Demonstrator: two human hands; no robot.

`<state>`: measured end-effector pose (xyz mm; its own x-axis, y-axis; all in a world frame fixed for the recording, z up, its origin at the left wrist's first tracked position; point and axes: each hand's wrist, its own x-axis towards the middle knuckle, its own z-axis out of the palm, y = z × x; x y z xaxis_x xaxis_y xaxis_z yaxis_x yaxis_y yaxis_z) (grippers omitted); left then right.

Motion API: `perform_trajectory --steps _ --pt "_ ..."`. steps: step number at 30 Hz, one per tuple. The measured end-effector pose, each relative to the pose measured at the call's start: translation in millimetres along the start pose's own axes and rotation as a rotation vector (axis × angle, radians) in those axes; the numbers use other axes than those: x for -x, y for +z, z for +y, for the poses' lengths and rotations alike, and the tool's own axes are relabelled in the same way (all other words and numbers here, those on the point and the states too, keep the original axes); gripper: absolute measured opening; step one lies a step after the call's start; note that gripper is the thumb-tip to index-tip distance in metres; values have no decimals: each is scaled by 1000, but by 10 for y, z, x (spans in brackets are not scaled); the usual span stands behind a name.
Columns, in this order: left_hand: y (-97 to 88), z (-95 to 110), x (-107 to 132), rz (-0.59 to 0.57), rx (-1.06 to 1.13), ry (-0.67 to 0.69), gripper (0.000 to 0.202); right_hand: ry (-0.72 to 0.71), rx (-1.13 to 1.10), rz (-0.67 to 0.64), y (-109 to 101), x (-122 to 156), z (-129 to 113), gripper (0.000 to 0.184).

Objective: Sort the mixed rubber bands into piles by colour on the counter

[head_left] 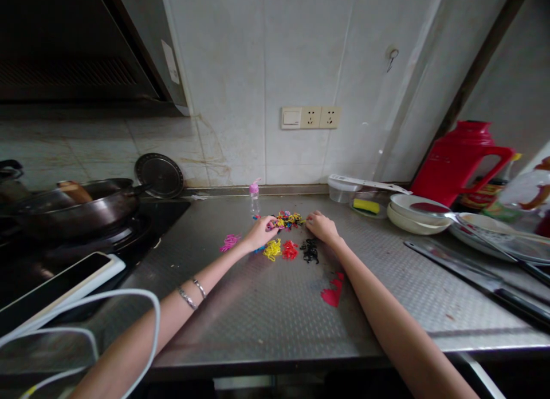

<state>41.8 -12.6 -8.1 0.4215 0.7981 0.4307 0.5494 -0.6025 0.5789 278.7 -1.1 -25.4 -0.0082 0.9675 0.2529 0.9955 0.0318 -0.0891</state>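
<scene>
A mixed pile of small coloured rubber bands (pixel 289 220) lies on the steel counter between my two hands. My left hand (pixel 259 234) touches the pile's left side, fingers bent together; whatever they pinch is too small to make out. At its right edge is my right hand (pixel 323 226), fingertips drawn together, their contents hidden. Nearer me are single-colour heaps: pink bands (pixel 230 242), yellow bands (pixel 272 249), red bands (pixel 290 250) and black bands (pixel 310 251). Some blue bands (pixel 260 249) show partly behind my left wrist.
Behind the pile stands a small pink-topped bottle (pixel 255 198). A torn red piece (pixel 333 291) lies by my right forearm. Rightward are a knife (pixel 455 267), bowls (pixel 419 213) and a red thermos (pixel 462 164). A wok (pixel 81 207) and white cable (pixel 129 293) are left.
</scene>
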Motion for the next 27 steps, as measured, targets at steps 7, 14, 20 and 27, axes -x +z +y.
perform_trajectory --steps 7,14,20,27 --pt "-406 -495 62 157 137 -249 27 -159 84 -38 -26 17 -84 31" --pt "-430 -563 108 163 228 -336 26 -227 92 -29 -44 17 -111 29" --pt "-426 -621 111 174 293 -327 24 -207 102 1 -58 26 -106 29" --pt "-436 -696 117 178 314 -318 21 -154 39 41 -119 16 -107 29"
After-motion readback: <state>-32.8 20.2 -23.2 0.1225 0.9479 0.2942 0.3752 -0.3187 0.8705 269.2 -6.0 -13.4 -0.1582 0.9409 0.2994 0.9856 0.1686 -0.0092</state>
